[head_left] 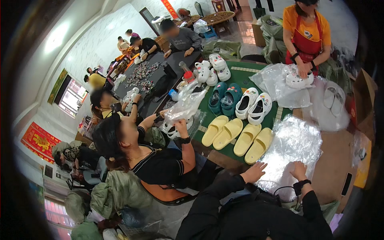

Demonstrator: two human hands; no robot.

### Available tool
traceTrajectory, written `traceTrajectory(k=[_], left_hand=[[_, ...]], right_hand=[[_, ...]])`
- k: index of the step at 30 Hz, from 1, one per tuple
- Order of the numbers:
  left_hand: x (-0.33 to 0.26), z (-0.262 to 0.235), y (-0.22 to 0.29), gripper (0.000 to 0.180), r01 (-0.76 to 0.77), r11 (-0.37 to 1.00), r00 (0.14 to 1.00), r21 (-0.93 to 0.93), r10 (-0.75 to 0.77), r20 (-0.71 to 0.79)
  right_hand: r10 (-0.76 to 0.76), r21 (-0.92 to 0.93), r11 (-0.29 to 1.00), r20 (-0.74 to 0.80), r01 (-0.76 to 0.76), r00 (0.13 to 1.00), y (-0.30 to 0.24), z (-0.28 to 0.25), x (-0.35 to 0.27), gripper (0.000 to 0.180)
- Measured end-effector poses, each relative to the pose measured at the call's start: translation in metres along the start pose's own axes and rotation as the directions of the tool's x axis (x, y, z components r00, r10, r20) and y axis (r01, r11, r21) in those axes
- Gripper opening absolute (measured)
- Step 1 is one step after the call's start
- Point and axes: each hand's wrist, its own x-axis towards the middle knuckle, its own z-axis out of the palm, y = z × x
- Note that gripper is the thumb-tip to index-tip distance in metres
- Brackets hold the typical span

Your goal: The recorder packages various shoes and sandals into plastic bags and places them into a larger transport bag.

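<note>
Head view, lower centre of the frame: the left hand lies flat with fingers spread on the near edge of a stack of clear plastic bags, and the right hand presses down on the same stack just beside it, fingers curled at the edge, though whether it has pinched a sheet I cannot tell. Neither hand grips anything firmly that I can see. The stack sits at lower right of centre on the desk, touching the nearest pair of yellow slides. Here is the risk as I judge it: those bags are slick and thin, so a pull on one sheet could drag several along, or slide the whole stack toward the near edge and off. A careless sweep to the left could also nudge the yellow slides out of their row. A black cable loops by the right wrist and could snag the sleeve. Higher up, the teal clogs and white clogs stand well apart from the hands. At upper right a person in a red apron bags a white shoe; at left a seated person lifts another clear bag, close enough for elbows to meet.
</note>
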Motion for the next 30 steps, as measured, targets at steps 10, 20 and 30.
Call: traceTrajectory(k=[10,20,30], left_hand=[[0.033,-0.094,-0.031,0.033,0.091,0.988,0.971,-0.126,-0.116,-0.21],[-0.03,-0.139,-0.148,0.041,0.504,0.841,0.654,-0.2,-0.522,-0.547],[-0.091,-0.131,-0.245,0.052,0.808,0.571,0.483,-0.144,-0.783,-0.393]], right_hand=[[-0.298,0.548,0.778,-0.108,0.307,0.948,-0.07,-0.073,0.034,0.038],[-0.443,0.467,0.789,-0.016,0.399,0.896,-0.134,-0.085,0.062,0.036],[-0.381,0.459,0.831,0.058,0.315,0.923,-0.142,-0.081,0.063,0.034]])
